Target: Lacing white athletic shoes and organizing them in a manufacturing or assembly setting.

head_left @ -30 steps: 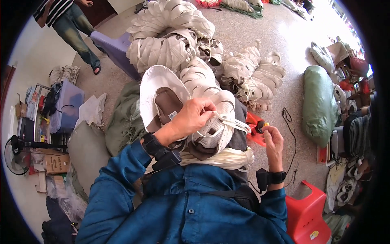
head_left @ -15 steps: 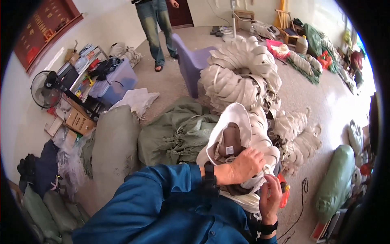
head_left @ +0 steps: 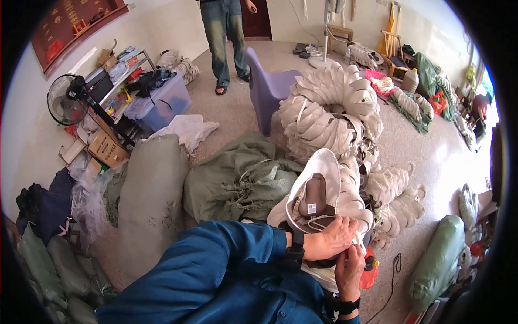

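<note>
A cream fabric sun hat (head_left: 318,178) with a brown inside and a small white label lies over a stack of similar cream pieces in front of me. My left hand (head_left: 333,237), reaching across from the left, has its fingers bent over the hat's near right edge. Just below it, my right hand (head_left: 349,269) points upward, thumb and fingertips pinched together at a pale strip by that edge. The two sets of fingertips almost meet. The fingers partly hide the exact spot they grip.
Beyond the hat stand coiled cream hat stacks (head_left: 324,127) and a purple chair (head_left: 264,92). Green sacks (head_left: 232,183) lie to the left, and another green bundle (head_left: 440,259) lies to the right. A person (head_left: 224,43) stands at the back. A dark cord (head_left: 396,264) trails over the floor.
My right hand has come up to my left fingers, closing the gap between them, and its fingertips are now pinched. The whole view has shifted, so the scene sits slightly lower and further right.
</note>
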{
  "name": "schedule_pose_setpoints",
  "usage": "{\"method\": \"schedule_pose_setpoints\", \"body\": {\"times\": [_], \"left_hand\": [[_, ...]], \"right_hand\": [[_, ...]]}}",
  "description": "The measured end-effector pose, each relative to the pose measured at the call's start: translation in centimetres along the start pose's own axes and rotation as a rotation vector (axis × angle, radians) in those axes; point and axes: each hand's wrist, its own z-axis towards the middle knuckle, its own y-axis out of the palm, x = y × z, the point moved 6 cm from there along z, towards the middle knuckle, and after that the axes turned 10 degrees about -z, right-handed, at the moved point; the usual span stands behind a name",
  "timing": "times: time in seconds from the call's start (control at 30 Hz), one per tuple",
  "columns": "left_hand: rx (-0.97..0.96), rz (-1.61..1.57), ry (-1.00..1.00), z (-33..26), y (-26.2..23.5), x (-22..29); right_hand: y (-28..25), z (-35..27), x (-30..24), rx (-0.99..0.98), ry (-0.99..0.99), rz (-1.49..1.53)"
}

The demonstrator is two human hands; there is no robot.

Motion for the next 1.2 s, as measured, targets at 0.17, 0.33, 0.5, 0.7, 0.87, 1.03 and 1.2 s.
{"method": "schedule_pose_setpoints", "body": {"times": [0.17, 0.33, 0.5, 0.7, 0.87, 1.03, 1.2], "left_hand": [[-0.005, 0.081, 0.014, 0.2, -0.5, -0.2], [-0.077, -0.039, 0.054, 0.7, -0.9, -0.3], [-0.042, -0.281, 0.047, 0.8, -1.0, -2.0], [-0.094, -0.593, 0.034, 1.2, -1.1, -3.7], [-0.004, -0.702, 0.019, 0.3, -1.1, -3.8], [0.084, -0.801, 0.016, -0.4, -1.3, -4.7], [0.183, -0.806, 0.063, -1.6, -2.2, -3.6]], "right_hand": [[-0.2, 0.0, -0.4, 0.028, -0.016, -0.016], [-0.2, 0.2, 0.8, 0.055, 0.033, -0.033], [0.3, 2.1, 1.7, -0.032, 0.064, -0.269], [1.5, 3.5, 1.7, -0.104, 0.039, -0.373], [0.6, 2.6, 0.4, -0.163, -0.022, -0.3], [-1.6, -1.1, -6.6, -0.505, -0.163, 0.267], [-7.4, 2.0, -2.2, 0.14, -0.006, 0.348]]}}
